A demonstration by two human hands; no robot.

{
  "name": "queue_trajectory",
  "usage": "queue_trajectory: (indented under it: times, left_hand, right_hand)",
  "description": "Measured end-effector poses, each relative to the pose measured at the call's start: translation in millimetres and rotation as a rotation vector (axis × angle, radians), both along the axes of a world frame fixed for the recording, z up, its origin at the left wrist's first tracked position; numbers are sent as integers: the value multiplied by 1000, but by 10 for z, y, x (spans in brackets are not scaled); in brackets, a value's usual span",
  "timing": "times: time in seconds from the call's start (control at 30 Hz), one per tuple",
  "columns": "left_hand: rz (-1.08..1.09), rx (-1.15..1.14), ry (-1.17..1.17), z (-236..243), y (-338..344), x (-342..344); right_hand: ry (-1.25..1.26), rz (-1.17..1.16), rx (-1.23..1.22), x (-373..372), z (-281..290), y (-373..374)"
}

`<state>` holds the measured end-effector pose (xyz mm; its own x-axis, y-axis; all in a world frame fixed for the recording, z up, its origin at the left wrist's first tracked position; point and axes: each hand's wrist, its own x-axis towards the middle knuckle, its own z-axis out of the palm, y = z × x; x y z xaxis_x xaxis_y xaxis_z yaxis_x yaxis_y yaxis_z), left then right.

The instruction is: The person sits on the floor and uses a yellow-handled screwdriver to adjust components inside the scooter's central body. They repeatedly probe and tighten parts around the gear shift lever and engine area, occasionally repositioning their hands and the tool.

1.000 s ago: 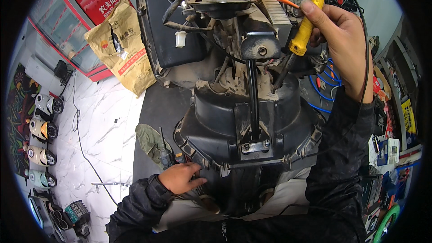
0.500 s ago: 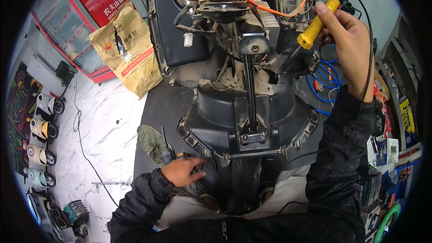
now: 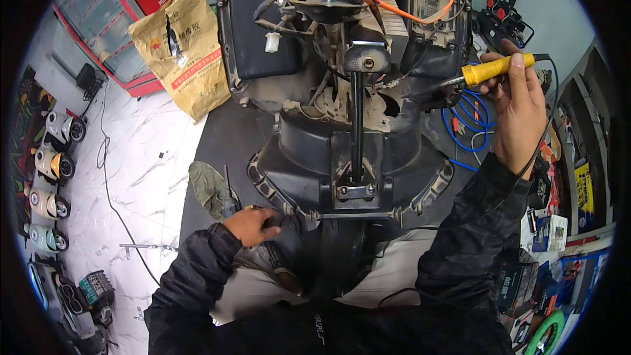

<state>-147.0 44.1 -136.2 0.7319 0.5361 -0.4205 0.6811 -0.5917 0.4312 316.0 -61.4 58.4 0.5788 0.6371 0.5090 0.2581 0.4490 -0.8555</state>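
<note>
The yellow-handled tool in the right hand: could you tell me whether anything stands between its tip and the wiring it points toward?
Nothing visible does: the tool tip sits in open space by the wiring.

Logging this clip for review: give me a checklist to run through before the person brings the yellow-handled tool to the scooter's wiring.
1. Right hand has a firm grip on the yellow-handled corded tool: ok.
2. Tool tip clear of the orange wire: ok, apart.
3. Tool hot or powered: cannot tell.
4. Left hand away from the tip, resting at the black plastic scooter body's lower edge: ok.
5. Tool's cord free of snags: cannot tell.
</note>
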Motion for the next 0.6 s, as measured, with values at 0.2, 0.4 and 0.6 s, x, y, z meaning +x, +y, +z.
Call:
queue_trajectory:
  times: [0.2,0.4,0.6]
  left_hand:
    - [400,160,-530,39,44,5]
    - [732,241,-1078,168,25,35]
    - [546,375,-989,208,97,262]
  right_hand:
    - [-172,-117,-7,87,-101,87]
    - [-221,-127,49,73,-148,309]
    - [-334,-97,-16,65,-195,438]
